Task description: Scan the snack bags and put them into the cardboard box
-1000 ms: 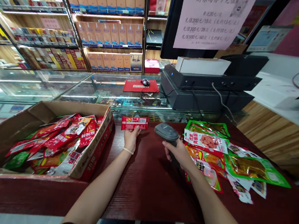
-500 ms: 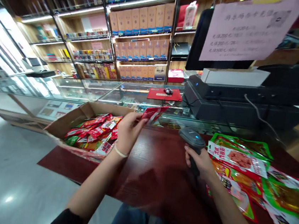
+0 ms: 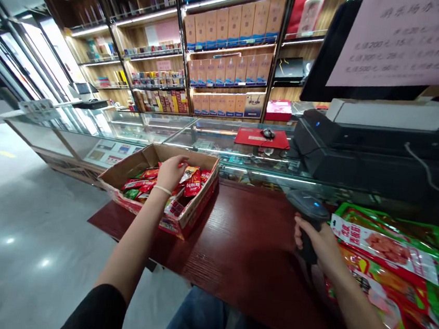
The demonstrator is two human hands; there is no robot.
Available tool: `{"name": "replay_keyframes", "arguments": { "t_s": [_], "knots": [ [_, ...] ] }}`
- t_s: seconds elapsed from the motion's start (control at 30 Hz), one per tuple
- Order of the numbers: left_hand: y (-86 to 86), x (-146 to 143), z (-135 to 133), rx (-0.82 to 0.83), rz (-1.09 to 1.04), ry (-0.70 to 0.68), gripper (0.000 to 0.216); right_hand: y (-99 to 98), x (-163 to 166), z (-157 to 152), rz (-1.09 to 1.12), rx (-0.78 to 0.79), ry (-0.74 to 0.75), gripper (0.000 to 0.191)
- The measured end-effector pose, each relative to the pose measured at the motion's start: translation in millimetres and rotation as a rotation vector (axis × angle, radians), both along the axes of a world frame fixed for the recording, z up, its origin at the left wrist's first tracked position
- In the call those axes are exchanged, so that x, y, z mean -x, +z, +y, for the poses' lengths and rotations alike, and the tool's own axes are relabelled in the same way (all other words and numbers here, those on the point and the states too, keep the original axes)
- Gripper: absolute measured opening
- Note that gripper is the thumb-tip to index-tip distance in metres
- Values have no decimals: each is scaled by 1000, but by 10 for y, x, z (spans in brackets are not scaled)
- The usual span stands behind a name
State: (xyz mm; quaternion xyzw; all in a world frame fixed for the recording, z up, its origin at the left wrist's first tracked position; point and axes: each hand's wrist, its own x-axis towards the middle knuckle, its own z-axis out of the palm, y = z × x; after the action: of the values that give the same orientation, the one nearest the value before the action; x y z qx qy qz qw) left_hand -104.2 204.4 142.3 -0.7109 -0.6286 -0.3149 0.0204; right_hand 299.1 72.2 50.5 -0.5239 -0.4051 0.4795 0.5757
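Note:
My left hand [image 3: 172, 173] is over an open cardboard box [image 3: 202, 203], its fingers loosely bent and apart, with no packet visible in them. Beneath it lie small red snack packets [image 3: 193, 183], heaped with some green ones; the hand covers part of the heap. My right hand [image 3: 315, 241] is wrapped around the handle of a black barcode scanner [image 3: 309, 208], held above the dark red tabletop [image 3: 234, 250]. To the right of that hand, larger snack bags [image 3: 387, 245] in red, green and white lie piled up, partly hidden by my forearm.
Behind the table runs a glass display counter [image 3: 214, 142] carrying a red mat [image 3: 248, 136] and a computer mouse [image 3: 267, 133]. A black till machine [image 3: 335, 145] with a monitor and pink notice [image 3: 396, 47] stands at the right. Shelves of boxes [image 3: 234, 25] line the wall.
My left hand has moved left to the box, and the red packet it held no longer shows in it. My right hand still grips the scanner. The view has shifted left.

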Motion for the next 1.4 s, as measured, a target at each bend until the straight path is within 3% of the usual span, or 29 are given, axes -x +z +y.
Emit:
{"name": "replay_keyframes", "arguments": {
  "t_s": [0.23, 0.33, 0.43, 0.53, 0.73, 0.83, 0.93, 1.07, 1.2, 1.4],
  "knots": [
    [261, -408, -338, -98, 111, -132, 29, 137, -91, -20, -1, -23, -65, 39],
    [370, -789, -528, -148, 134, -241, 32, 229, -201, -26, -6, -55, -126, 36],
    [335, -1346, -652, -152, 114, -405, 32, 306, -363, -39, -12, -62, -182, 34],
    [108, -2023, -681, -97, 88, -591, 30, 357, -574, -83, -55, -87, -305, 33],
    [-647, -3347, -704, 27, 15, -902, 24, 359, -1100, -231, -75, -90, -550, 30],
    [-969, -3863, -777, 74, 53, -999, 26, 335, -1361, -345, -25, -118, -648, 30],
    [-1174, -4259, -819, 68, 77, -1064, 29, 307, -1593, -486, -8, -117, -768, 29],
    [-1348, -4623, -795, 25, 140, -1134, 42, 261, -1811, -631, -21, -120, -903, 25],
    [-1477, -4759, -753, 27, 150, -1111, 54, 221, -1889, -668, 24, -146, -950, 24],
    [-1406, -4711, -816, -6, 182, -1122, 38, 232, -1858, -649, 61, -149, -936, 29]
  ]
}}
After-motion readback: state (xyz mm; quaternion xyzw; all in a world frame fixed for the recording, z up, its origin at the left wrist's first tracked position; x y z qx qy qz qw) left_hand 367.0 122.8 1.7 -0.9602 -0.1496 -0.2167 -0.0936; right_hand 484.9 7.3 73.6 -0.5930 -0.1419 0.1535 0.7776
